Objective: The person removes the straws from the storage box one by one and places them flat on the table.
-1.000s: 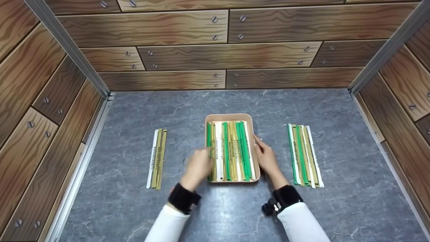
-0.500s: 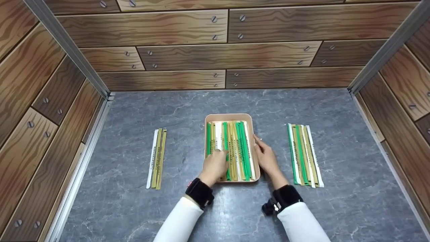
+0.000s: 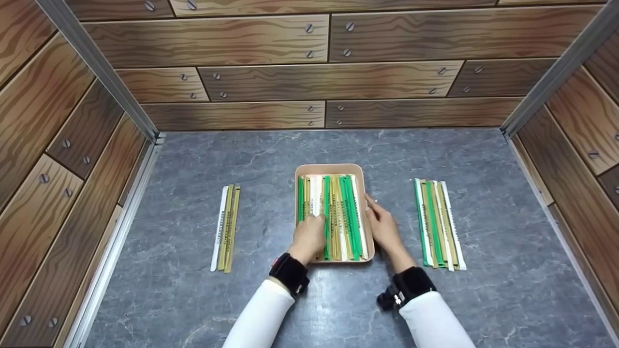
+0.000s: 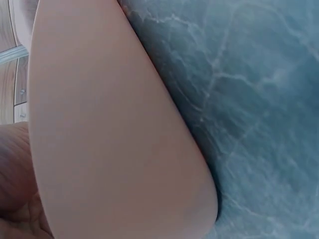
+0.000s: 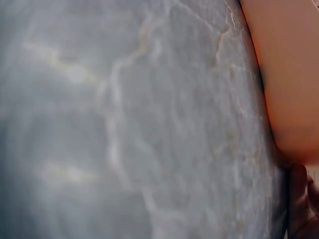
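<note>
We see sticks [image 3: 346, 217] in the tray [image 3: 329, 169], some sticks [image 3: 226, 229] left of it, more sticks [image 3: 434, 224] right, a wall [image 3: 319, 81] behind.

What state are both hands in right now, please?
Left hand: over the tray; its grip cannot be told.
Right hand: open, at the tray's right side.

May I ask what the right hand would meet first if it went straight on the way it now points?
Probably the tray: the right hand angles towards its right side and may be touching it; depth is unclear.
</note>
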The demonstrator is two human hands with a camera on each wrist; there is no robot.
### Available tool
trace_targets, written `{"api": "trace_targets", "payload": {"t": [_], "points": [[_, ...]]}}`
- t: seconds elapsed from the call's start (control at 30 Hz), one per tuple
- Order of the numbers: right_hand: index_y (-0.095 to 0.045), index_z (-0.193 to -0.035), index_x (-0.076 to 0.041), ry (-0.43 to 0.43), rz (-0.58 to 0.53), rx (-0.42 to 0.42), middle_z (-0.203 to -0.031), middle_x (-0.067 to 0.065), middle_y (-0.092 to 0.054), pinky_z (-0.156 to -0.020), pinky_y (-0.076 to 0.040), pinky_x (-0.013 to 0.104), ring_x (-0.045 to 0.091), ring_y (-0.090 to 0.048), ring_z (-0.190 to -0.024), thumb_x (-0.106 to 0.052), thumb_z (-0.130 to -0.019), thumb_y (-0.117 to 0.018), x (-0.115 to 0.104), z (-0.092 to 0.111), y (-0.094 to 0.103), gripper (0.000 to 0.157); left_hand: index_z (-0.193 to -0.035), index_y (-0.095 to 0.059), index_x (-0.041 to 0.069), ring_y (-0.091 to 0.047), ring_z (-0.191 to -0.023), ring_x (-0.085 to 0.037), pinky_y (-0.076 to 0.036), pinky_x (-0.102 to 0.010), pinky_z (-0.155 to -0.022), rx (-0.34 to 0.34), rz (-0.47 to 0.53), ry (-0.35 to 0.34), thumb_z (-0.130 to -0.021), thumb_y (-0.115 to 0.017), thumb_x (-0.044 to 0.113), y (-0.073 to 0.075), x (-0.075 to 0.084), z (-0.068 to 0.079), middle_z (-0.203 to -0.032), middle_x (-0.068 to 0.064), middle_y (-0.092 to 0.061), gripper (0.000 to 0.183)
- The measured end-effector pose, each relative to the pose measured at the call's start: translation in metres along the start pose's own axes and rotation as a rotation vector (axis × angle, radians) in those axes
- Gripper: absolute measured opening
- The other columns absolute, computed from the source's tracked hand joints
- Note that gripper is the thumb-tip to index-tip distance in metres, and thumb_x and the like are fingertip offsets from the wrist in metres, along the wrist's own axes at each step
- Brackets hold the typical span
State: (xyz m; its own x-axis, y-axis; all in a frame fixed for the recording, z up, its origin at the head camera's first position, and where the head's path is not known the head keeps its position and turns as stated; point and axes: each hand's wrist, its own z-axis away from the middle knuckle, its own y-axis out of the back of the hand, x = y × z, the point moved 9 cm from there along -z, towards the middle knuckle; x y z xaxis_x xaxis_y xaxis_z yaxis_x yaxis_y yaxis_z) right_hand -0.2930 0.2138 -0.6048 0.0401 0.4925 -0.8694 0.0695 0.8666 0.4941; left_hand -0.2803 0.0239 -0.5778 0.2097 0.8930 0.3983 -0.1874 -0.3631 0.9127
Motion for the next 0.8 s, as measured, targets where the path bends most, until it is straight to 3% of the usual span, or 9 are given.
{"api": "trace_targets", "payload": {"t": [0.3,0.43,0.67,0.8], "points": [[-0.047,-0.147,-0.017,-0.004,-0.01,0.003,-0.146,0.018,-0.044,-0.112,-0.03,0.048,0.036,-0.041,-0.135,-0.02,-0.104,-0.05,0.001,0.001,0.0,0.043,-0.123,-0.059,-0.002,-0.066,-0.071,-0.034,-0.054,-0.035,-0.053,-0.021,0.098,0.05,-0.071,-0.071,-0.009,0.002,-0.005,0.0,-0.094,-0.022,-0.067,0.054],[-0.047,-0.147,-0.015,0.002,-0.006,0.0,-0.145,0.019,-0.045,-0.111,-0.031,0.048,0.037,-0.041,-0.134,-0.019,-0.103,-0.05,0.0,-0.001,0.001,0.043,-0.121,-0.059,-0.003,-0.065,-0.067,-0.031,-0.052,-0.028,-0.047,-0.035,0.184,0.08,-0.071,-0.066,-0.014,0.009,-0.01,0.003,-0.095,-0.024,-0.067,0.051],[-0.05,-0.144,-0.011,0.004,-0.01,-0.017,-0.136,0.024,-0.053,-0.101,-0.043,0.048,0.037,-0.055,-0.12,-0.013,-0.102,-0.053,-0.004,-0.003,0.003,0.043,-0.126,-0.06,-0.002,-0.066,-0.071,-0.031,-0.055,-0.031,-0.053,0.038,0.269,0.079,-0.075,-0.06,-0.017,0.042,-0.021,0.013,-0.098,-0.023,-0.068,0.053],[-0.047,-0.145,-0.004,0.021,-0.025,-0.08,-0.124,0.028,-0.06,-0.096,-0.047,0.046,0.037,-0.06,-0.111,-0.002,-0.097,-0.055,-0.009,-0.002,0.003,0.049,-0.129,-0.06,-0.001,-0.068,-0.074,-0.032,-0.056,-0.034,-0.058,0.101,0.281,0.058,-0.078,-0.06,-0.015,0.063,-0.03,0.023,-0.101,-0.022,-0.069,0.053]]}}
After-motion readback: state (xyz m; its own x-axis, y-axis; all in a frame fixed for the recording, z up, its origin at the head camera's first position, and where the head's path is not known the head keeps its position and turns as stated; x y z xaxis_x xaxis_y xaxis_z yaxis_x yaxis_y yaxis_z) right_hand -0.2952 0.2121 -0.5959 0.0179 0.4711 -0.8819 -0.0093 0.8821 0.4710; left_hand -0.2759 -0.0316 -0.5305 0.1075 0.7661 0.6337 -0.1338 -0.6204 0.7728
